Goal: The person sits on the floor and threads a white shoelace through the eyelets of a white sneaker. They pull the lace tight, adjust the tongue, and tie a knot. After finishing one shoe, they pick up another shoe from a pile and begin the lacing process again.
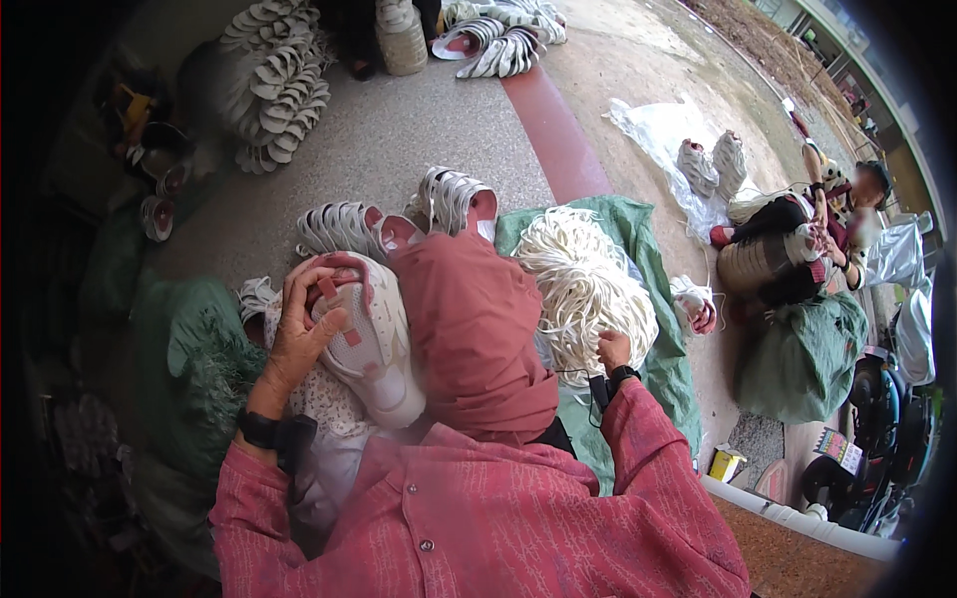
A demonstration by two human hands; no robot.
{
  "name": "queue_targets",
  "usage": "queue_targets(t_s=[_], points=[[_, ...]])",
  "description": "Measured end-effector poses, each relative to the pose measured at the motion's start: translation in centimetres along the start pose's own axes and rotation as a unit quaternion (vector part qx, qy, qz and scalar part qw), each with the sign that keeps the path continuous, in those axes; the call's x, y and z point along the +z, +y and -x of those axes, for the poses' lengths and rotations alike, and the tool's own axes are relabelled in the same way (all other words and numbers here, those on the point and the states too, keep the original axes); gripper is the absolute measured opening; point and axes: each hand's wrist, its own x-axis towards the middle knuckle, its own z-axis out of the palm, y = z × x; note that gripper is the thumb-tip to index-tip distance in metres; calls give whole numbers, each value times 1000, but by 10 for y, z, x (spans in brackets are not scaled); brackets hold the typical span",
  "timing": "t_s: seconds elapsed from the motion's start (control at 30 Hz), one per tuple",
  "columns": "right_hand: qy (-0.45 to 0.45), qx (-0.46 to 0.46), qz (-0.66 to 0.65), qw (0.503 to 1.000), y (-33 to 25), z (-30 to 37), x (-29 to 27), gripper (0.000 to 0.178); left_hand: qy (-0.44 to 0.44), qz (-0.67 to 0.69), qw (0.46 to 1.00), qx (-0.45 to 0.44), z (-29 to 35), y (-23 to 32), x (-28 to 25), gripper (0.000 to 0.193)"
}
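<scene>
My left hand is closed around the opening of a white sneaker with a pink lining. The shoe rests on my lap, tilted, beside my knee in reddish trousers. Over a green woven sheet to my right lies a big heap of white shoelaces. My right hand is at the heap's near edge, its fingers curled against the laces. Whether a lace is between those fingers is too small to make out.
Nested white shoes stand just beyond my knees, with a tall stack of them at the far left. A green sack bulges on my left. At right, a seated person works beside another green sack.
</scene>
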Motion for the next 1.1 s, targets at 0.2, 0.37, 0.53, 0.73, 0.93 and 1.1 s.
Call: queue_targets(t_s=[0.2, 0.37, 0.53, 0.73, 0.93, 1.1], points=[[-7, -28, -57, 998, -28, -40, -6, 46, -24, -1, 999, -28, -9, 5, -5, 62], [-37, -7, 2, 999, -39, -43, -6, 21, -26, -20, 999, -37, -13, 2, -5, 64], [-26, -59, 111, 992, -44, -33, -25, 42, -26, 11, 998, -49, -10, 5, -4, 63], [-63, -20, -72, 995, -137, -16, -75, 24, -62, 29, 997, -41, -3, 18, -16, 68], [-192, -317, -337, 865, -382, 77, -185, 22, -99, -97, 990, -21, 15, 53, -50, 74], [-346, -407, -382, 754, -541, 232, -207, 26, -164, -24, 984, 69, 16, 122, -58, 76]])
